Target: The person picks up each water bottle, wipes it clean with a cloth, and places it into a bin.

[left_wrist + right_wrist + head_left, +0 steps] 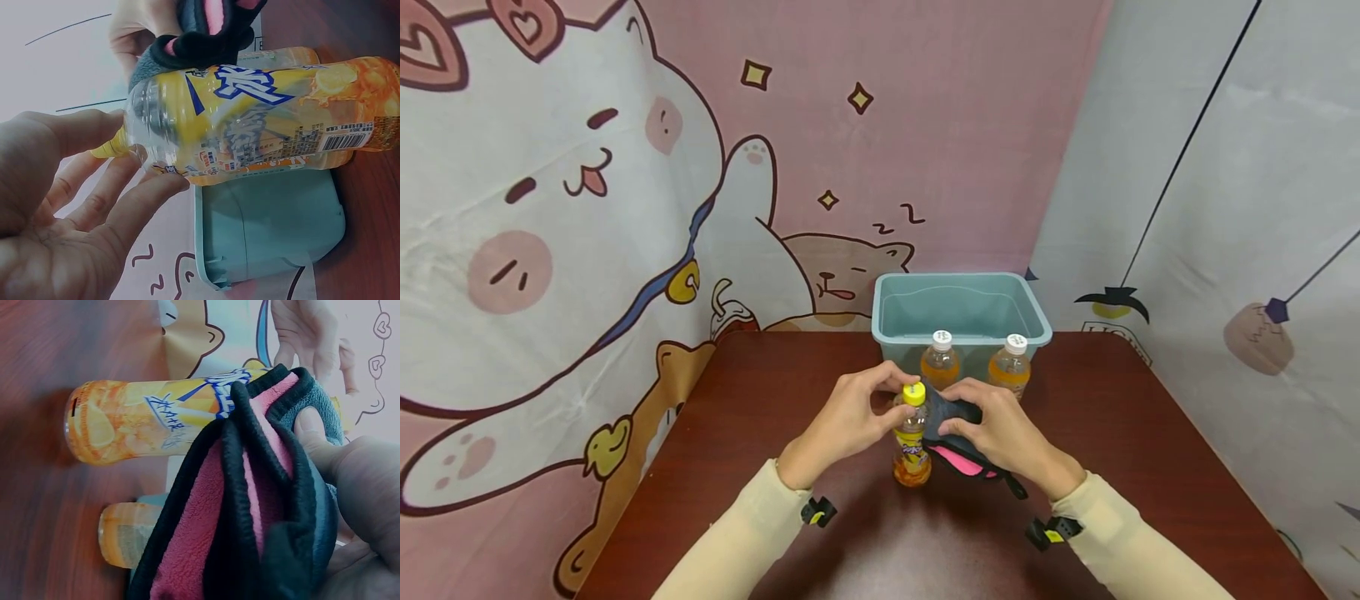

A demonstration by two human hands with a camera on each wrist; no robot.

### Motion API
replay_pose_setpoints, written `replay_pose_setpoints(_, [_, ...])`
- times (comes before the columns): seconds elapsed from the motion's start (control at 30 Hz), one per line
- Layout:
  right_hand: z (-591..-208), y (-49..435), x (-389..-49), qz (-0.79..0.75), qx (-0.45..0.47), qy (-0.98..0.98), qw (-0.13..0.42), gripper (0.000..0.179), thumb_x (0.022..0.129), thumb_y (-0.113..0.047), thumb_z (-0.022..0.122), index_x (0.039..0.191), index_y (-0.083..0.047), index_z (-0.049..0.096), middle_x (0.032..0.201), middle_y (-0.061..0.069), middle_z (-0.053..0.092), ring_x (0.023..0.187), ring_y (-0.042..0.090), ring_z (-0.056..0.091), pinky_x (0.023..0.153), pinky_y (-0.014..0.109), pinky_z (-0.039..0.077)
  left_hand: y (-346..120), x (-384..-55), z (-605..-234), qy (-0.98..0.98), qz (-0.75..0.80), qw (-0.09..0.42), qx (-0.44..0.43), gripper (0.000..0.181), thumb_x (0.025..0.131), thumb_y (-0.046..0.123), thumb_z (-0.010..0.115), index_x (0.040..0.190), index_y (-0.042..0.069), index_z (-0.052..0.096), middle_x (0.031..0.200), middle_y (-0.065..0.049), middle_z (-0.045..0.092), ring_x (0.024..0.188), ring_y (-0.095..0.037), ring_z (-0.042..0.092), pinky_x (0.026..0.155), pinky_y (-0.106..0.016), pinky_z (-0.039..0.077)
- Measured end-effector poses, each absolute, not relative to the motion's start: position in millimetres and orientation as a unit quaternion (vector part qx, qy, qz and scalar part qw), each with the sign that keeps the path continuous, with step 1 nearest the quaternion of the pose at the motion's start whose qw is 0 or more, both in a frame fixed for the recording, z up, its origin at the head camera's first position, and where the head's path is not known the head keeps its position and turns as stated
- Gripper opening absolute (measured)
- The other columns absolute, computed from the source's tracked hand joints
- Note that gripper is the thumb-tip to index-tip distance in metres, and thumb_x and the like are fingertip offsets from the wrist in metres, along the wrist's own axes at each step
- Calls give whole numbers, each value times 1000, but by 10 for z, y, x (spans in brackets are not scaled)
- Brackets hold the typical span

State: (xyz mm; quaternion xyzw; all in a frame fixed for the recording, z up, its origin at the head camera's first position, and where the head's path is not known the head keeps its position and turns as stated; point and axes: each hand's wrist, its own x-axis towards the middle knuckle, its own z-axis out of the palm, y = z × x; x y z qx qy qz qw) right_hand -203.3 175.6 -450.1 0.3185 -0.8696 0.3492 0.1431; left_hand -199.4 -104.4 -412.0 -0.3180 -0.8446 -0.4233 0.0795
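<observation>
A clear plastic drink bottle [912, 450] with a yellow cap and a yellow label stands upright on the table. My left hand [859, 410] grips it at the cap and neck between thumb and fingers. In the left wrist view, the bottle's label [250, 119] faces that camera, and my left fingers [134, 209] lie along the neck. My right hand [1000, 425] holds a folded cleaning cloth [955, 429], dark grey outside and pink inside with black edging. The cloth overlaps the bottle's upper side; in the right wrist view, its pink lining [194, 537] hangs in folds.
Behind the hands, two bottles with white caps, a left one [940, 364] and a right one [1011, 367], stand before a light teal plastic bin [889, 340]. The bin is at the back of the dark red wooden table [760, 400]. Cartoon-printed curtains [955, 150] hang behind.
</observation>
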Motion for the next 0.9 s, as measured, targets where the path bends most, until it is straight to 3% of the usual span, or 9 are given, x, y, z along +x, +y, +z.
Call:
replay_pose_setpoints(0.4, [-4809, 1785, -2110, 320, 322, -884, 111, 36, 90, -21, 101, 120, -12, 84, 112, -3, 85, 94, 5, 72, 83, 27, 66, -1047, -2004, -4134, -845, -424, 79, -316, 38, 102, 12, 92, 136, 14, 76, 131, -3, 87, 119, -20, 84, 106, -35, 70])
replay_pose_setpoints(0.73, [-5061, 1738, -2154, 272, 338, -899, 62, 34, 93, -26, 101, 117, -9, 84, 112, 0, 85, 106, 16, 81, 94, 40, 70, -1036, -2012, -4147, -845, -425, 79, -316, 37, 102, 11, 93, 135, 15, 76, 132, -2, 87, 120, -19, 84, 105, -32, 70])
replay_pose_setpoints(0.9, [-5145, 1707, -2156, 255, 339, -905, 20, 38, 92, -24, 102, 118, -4, 83, 114, 7, 86, 107, 21, 83, 93, 43, 72, -1033, -2016, -4150, -839, -431, 80, -322, 37, 103, 10, 92, 135, 14, 75, 134, -3, 86, 119, -20, 85, 103, -29, 69])
